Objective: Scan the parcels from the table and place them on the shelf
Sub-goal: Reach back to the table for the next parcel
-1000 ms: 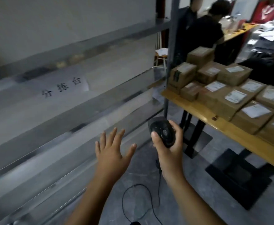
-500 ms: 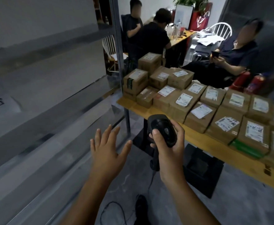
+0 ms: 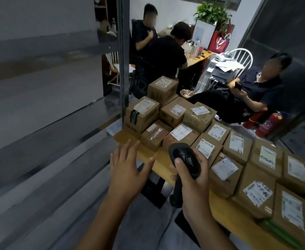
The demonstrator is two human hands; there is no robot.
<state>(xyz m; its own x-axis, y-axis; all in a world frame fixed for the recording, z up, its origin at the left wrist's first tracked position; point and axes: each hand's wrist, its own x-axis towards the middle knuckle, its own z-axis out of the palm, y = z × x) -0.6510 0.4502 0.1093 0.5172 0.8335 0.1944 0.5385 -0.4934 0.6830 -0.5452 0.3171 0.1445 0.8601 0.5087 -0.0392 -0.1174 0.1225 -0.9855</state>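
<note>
Likely fetching: spread, empty left hand (image 3: 128, 166) should take a mid-frame cardboard parcel (image 3: 155, 135); right hand (image 3: 195, 184) grips the barcode scanner (image 3: 184, 159).

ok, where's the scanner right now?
Head view, lower centre: the scanner is gripped in the right hand over the near edge of the table, left hand open beside it, parcels right of it.
</note>
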